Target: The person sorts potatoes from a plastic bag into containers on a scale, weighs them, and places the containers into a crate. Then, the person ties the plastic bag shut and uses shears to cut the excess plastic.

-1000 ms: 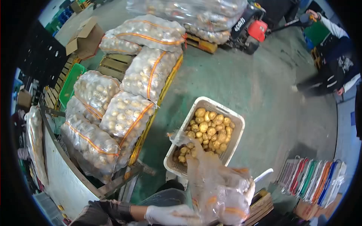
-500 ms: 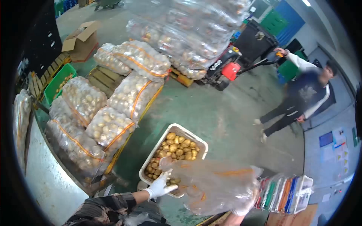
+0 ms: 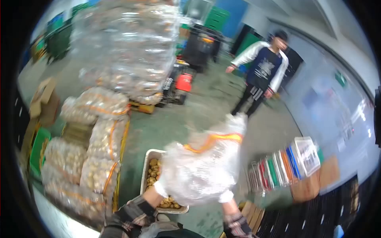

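Note:
A large clear plastic bag (image 3: 200,174) with an orange band is spread between my hands, above a white crate (image 3: 145,172) of potatoes (image 3: 152,170). My left hand (image 3: 160,189), in a white glove, is at the bag's lower left edge, over the crate; its fingers are hidden behind the plastic. At the lower right edge of the bag is my right hand (image 3: 226,196), also gloved in white, with its fingers mostly hidden by the bag. The bag covers the right part of the crate.
Filled potato bags (image 3: 97,174) lie on a pallet at left. Behind stands a tall wrapped stack (image 3: 123,51) beside a red and black pallet truck (image 3: 183,82). A person (image 3: 264,67) stands at the back right. Stacked coloured crates (image 3: 278,168) are at right.
The bag has been raised and spread out in front of me, and my left hand has come to its edge. The person has let go of the truck handle. The view has turned right.

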`<action>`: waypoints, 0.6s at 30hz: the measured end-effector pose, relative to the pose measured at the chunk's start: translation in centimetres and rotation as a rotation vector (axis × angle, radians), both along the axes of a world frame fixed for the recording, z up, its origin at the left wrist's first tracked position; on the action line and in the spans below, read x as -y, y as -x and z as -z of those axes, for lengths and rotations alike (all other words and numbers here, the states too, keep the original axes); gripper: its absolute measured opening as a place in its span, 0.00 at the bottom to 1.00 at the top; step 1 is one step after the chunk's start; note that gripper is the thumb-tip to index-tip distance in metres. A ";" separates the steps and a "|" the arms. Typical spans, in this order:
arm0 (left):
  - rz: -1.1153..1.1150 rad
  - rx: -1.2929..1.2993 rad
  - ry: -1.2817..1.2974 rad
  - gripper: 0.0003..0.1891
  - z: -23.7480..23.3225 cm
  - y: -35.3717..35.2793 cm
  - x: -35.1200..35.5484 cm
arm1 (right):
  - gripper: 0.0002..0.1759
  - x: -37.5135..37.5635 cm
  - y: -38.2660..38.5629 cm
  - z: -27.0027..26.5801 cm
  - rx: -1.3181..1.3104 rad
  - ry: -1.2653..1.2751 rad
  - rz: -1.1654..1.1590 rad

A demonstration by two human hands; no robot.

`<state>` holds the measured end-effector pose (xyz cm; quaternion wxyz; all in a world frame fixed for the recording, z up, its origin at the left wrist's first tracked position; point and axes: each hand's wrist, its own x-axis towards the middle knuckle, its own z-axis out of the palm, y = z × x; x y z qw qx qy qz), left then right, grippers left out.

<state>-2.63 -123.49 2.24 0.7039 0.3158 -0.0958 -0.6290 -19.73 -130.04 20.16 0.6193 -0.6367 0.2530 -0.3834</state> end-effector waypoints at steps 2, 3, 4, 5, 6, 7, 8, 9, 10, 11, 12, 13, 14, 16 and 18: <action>0.110 0.012 -0.043 0.23 0.1 0.0 -2.0 | 0.24 -2.0 0.7 2.9 -0.189 0.095 -0.048; 0.167 0.019 -0.064 0.23 0.1 0.3 -3.6 | 0.25 -3.0 0.5 3.2 -0.275 0.101 -0.058; 0.229 0.025 -0.090 0.23 0.1 0.6 -5.2 | 0.25 -3.9 0.4 3.4 -0.329 -0.115 -0.018; 0.299 0.019 -0.107 0.22 0.2 1.0 -6.5 | 0.25 -4.7 1.6 4.1 -0.345 -0.257 0.016; 0.365 0.010 -0.125 0.22 0.3 1.2 -7.3 | 0.25 -5.6 2.9 4.9 -0.354 -0.399 0.060; 0.424 -0.004 -0.141 0.22 0.6 1.2 -7.9 | 0.25 -5.7 4.8 6.2 -0.350 -0.449 0.086; 0.477 0.000 -0.152 0.21 1.0 1.7 -7.7 | 0.25 -6.0 7.0 8.6 -0.347 -0.468 0.165; 0.528 0.054 -0.162 0.21 1.2 1.9 -7.5 | 0.25 -6.2 9.2 10.9 -0.343 -0.486 0.244; 0.575 0.146 -0.168 0.21 1.1 2.7 -6.4 | 0.25 -7.1 12.6 15.0 -0.353 -0.475 0.388; 0.586 0.327 -0.187 0.21 0.1 3.5 -5.8 | 0.25 -8.2 16.0 17.1 -0.373 -0.465 0.518; 0.599 0.508 -0.213 0.22 -0.9 4.4 -5.2 | 0.15 -9.8 20.2 15.8 -0.204 -0.668 0.640; 0.587 0.690 -0.230 0.22 -1.6 5.4 -5.1 | 0.15 -11.2 24.3 13.0 -0.305 -0.744 0.839; 0.591 0.620 -0.342 0.21 -1.0 5.4 -4.9 | 0.16 -12.9 30.0 16.3 -0.399 -0.706 1.043; 0.537 0.665 -0.459 0.16 3.8 2.7 -5.5 | 0.10 -19.0 42.7 19.7 -0.287 -0.721 1.393; 0.427 0.685 -0.552 0.12 6.3 0.3 -5.9 | 0.21 -21.9 46.5 7.0 -0.175 -0.924 1.806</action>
